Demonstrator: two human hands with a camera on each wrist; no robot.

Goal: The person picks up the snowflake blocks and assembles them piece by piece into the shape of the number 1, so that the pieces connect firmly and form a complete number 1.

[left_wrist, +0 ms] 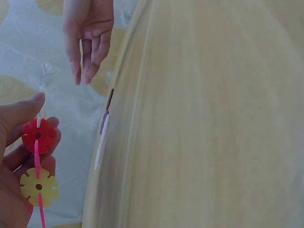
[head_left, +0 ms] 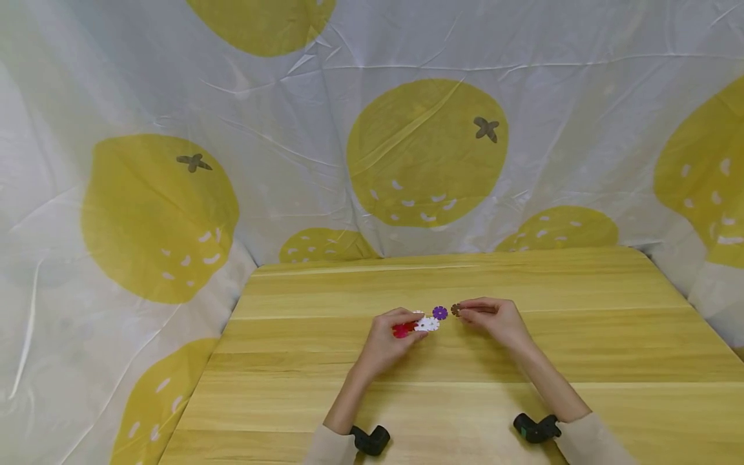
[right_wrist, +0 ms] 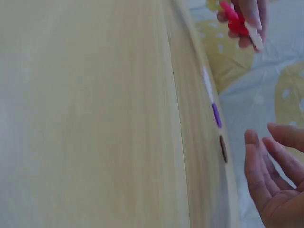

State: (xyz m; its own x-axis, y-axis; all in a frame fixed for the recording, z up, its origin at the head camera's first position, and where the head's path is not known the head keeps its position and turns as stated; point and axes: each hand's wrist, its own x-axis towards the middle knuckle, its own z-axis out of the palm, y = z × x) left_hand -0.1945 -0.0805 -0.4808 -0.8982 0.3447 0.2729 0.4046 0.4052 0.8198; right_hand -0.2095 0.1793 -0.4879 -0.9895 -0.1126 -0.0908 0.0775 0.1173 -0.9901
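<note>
My left hand pinches a linked chain of notched plastic discs. Its red disc, a pink disc seen edge-on and a pale yellow disc show in the left wrist view; a white disc at its end shows in the right wrist view. On the table lie a purple disc and, to its right, a brown disc. A white disc lies beside the purple one. My right hand is near the brown disc, fingers relaxed and apart from it.
The wooden table spreads under both hands. A white cloth with yellow lemon prints hangs behind it and down the left side. Black wrist cameras sit on both forearms.
</note>
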